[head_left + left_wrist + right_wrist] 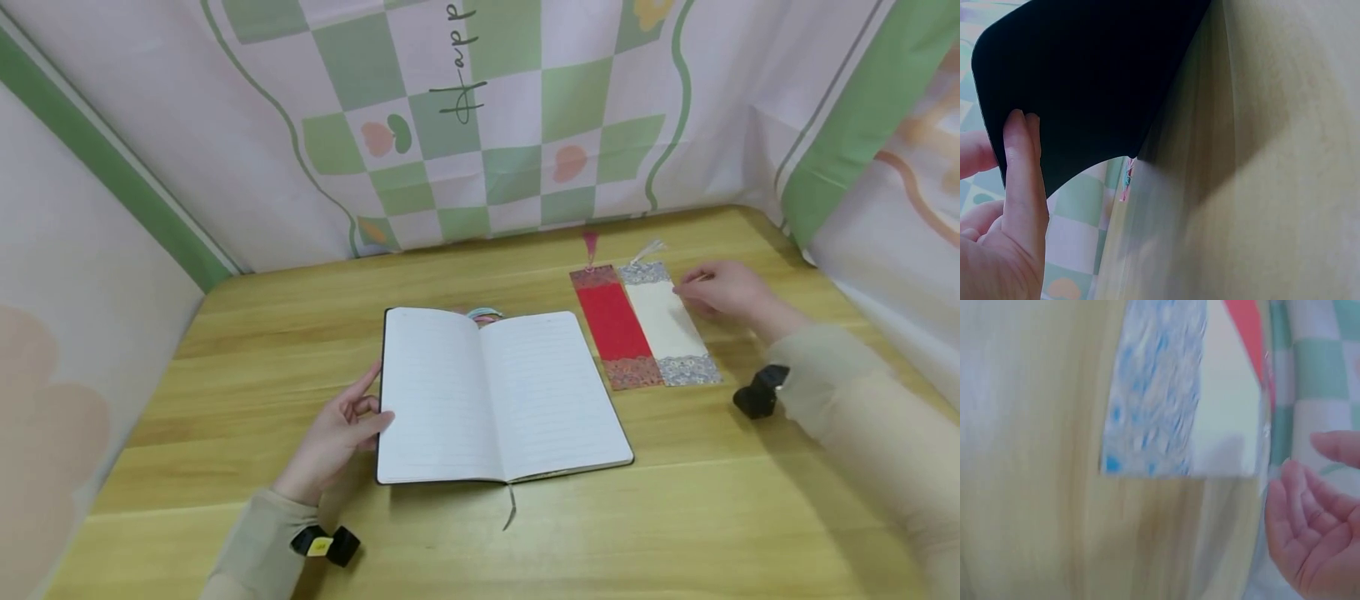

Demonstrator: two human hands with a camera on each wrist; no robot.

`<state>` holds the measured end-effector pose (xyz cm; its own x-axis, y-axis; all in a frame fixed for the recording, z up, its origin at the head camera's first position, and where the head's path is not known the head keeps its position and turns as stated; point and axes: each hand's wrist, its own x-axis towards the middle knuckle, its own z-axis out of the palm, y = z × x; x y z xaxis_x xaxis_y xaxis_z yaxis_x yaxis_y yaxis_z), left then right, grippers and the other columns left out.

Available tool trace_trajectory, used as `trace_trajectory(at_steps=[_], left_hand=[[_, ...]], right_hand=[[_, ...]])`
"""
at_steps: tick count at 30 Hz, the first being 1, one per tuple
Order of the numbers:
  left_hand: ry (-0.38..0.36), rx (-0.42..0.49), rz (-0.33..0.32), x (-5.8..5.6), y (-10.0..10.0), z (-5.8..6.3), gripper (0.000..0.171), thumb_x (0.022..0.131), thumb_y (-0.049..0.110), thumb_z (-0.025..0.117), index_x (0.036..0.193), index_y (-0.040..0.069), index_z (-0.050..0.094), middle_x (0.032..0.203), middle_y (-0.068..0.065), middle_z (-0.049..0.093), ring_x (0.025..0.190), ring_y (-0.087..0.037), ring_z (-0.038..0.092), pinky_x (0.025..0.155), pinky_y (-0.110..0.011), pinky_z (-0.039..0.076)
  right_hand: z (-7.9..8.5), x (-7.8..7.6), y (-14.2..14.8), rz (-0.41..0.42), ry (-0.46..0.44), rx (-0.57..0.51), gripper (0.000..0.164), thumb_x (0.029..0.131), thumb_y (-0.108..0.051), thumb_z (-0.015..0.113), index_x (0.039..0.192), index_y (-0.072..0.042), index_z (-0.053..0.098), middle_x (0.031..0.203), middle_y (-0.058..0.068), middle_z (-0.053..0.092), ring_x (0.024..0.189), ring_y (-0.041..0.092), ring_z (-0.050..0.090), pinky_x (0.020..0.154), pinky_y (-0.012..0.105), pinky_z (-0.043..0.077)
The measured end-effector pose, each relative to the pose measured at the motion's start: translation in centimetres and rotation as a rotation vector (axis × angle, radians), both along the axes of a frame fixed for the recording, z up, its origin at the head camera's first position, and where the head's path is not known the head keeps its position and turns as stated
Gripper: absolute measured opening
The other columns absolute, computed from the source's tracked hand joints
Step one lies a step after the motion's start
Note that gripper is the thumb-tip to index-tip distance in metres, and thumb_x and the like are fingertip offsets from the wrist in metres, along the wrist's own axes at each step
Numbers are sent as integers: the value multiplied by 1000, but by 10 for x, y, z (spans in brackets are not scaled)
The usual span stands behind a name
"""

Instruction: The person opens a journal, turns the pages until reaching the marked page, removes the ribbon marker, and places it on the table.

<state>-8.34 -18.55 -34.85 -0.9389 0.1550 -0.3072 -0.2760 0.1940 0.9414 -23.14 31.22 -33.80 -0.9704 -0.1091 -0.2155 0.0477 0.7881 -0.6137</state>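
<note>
On wooden table (262, 350), left hand (333, 437) pinches open notebook (442, 392) while right hand (723, 292), thumb apart from fingers, seems reaching for cream bookmark (663, 321), needing edge pinch.

At centre, the notebook (438, 400) shows smooth, matt paper; right of centre, the white bookmark (663, 317) looks matt too. The tabletop (637, 533), lower frame, looks smooth and woody (faintly glossy); the backdrop (513, 83), top, resembles creased cloth.
</note>
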Motion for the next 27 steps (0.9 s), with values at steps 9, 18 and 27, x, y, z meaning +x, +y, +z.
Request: trace_trajectory(at_steps=[9,18,27], left_hand=[[4,1,3,0,-1,-2,72,92,4,59,150,29,25,85,1,50,67,-10,45,62,-24,43],[3,19,-5,-1,-2,-3,72,92,4,58,150,28,24,86,2,49,66,-9,44,62,-23,43],[10,40,-16,-2,-3,-3,73,92,2,57,151,25,21,84,3,50,67,-8,47,63,-23,45]], right_hand=[[-5,17,-59,191,68,-34,39,91,-21,62,118,6,56,105,21,61,90,27,60,76,35,52],[-11,35,-109,359,167,0,28,86,-14,69,109,2,63,94,9,65,87,21,59,82,41,49],[-19,34,-143,490,231,124,52,80,-27,76,122,-2,59,124,20,58,119,37,46,99,52,36]])
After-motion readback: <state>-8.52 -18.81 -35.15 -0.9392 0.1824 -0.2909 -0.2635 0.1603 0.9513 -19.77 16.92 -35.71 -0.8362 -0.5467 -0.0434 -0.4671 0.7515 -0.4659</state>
